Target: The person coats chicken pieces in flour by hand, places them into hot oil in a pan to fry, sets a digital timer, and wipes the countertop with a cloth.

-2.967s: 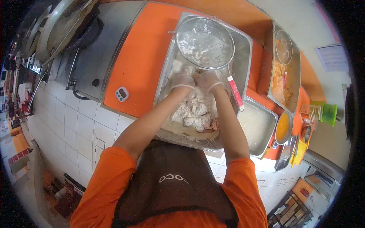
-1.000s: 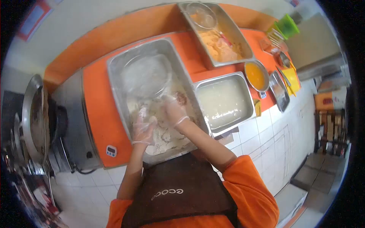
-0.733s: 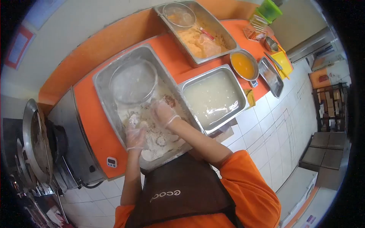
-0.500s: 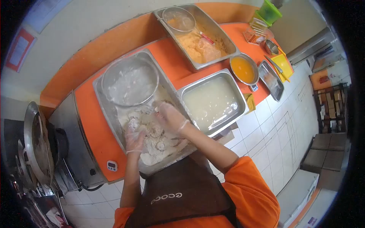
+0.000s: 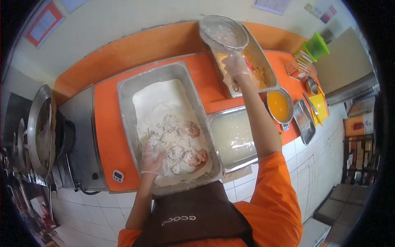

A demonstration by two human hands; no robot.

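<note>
My right hand point(image 5: 236, 69), in a clear plastic glove, is closed around the handle end of a round wire sieve point(image 5: 224, 35). The sieve is above the back of a metal tray point(image 5: 269, 68) of orange-yellow crumbs. My left hand point(image 5: 152, 158), also gloved, rests in a deep metal tray point(image 5: 123, 96) of white flour point(image 5: 158, 96). Its thumb stands apart from its flour-covered fingers, beside several coated lumps point(image 5: 177, 152) that look like chicken pieces. Reddish-brown patches show on some pieces, such as a lump point(image 5: 200, 156) at the right.
Right of the flour stands a tray of cloudy liquid point(image 5: 232, 142), partly behind my right arm. Beyond it are a bowl of orange liquid point(image 5: 277, 106), a narrow metal tray point(image 5: 304, 121) and a yellow board point(image 5: 319, 106). A timer point(image 5: 118, 176) and large pans point(image 5: 41, 123) are at left.
The large sieve has left the flour tray, and my right hand has moved from the flour up to the crumb tray, now gripping a sieve. My left hand stays in the flour.
</note>
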